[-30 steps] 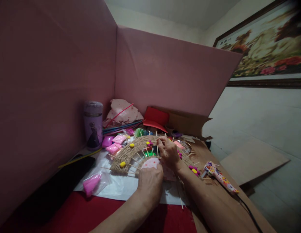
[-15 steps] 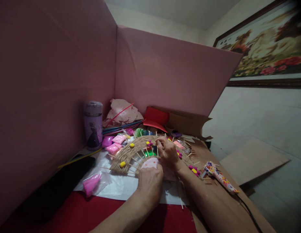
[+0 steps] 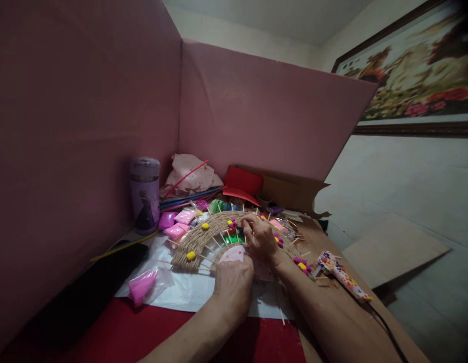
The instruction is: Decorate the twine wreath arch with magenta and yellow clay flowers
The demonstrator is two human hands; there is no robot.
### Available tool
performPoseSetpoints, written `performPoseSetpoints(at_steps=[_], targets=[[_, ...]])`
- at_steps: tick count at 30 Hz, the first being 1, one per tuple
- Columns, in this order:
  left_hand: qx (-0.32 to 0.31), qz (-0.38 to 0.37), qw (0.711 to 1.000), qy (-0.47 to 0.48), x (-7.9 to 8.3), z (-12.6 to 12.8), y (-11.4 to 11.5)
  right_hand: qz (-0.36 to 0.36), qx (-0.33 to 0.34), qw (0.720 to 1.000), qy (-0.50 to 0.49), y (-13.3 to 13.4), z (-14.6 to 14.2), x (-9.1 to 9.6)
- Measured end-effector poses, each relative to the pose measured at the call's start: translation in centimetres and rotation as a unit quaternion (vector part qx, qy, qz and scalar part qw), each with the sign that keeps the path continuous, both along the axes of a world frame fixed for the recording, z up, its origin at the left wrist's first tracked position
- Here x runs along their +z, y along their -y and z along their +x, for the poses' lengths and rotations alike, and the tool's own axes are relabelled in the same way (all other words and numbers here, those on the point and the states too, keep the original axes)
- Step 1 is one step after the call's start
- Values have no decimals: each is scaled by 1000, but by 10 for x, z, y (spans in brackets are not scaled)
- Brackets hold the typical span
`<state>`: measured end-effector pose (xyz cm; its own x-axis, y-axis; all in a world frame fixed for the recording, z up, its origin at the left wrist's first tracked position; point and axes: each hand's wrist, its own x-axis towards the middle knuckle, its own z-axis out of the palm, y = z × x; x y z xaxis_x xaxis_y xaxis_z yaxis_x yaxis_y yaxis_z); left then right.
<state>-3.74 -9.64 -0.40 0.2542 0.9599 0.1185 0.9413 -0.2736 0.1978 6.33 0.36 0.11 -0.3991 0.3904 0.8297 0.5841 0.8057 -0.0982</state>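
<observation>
A fan-shaped twine weave (image 3: 196, 242) on thin wooden sticks lies in front of me. Yellow clay ovals (image 3: 191, 256) dot its left side, and magenta-and-yellow clay flowers (image 3: 302, 265) sit along its right. My left hand (image 3: 234, 285) is closed on the fan's lower middle, beside a pale pink dotted piece (image 3: 234, 253). Over the upper part, my right hand (image 3: 259, 239) has its fingers pinched together, close to a partly formed clay flower (image 3: 232, 223). Whatever is between those fingertips is hidden.
A purple bottle (image 3: 145, 196) stands at the left by pink panels. Bags of coloured clay (image 3: 177, 231) lie behind the fan, and a bag with pink clay (image 3: 143, 287) is at front left. A flower-patterned glue gun (image 3: 343, 277) with a black cord rests at the right.
Almost nothing differs. My right hand's fingers have shifted very slightly at the weave, while my left hand keeps its place.
</observation>
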Motion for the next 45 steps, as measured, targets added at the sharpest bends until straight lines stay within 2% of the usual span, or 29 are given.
performPoseSetpoints(at_steps=[21,29,33,36,45], targets=[[5,7,1000,0,-1,0,0,6,3,1000,6,3,0,1],[1,5,1000,-3,1,-1,1,23,35,999,15,12,15,5],[14,0,1000,7,5,-2,2,12,40,997,64,16,28,-2],[35,15,999,12,6,-3,2,14,49,997,59,21,33,-11],[49,21,999,5,4,-4,0,54,46,991,112,24,26,-26]])
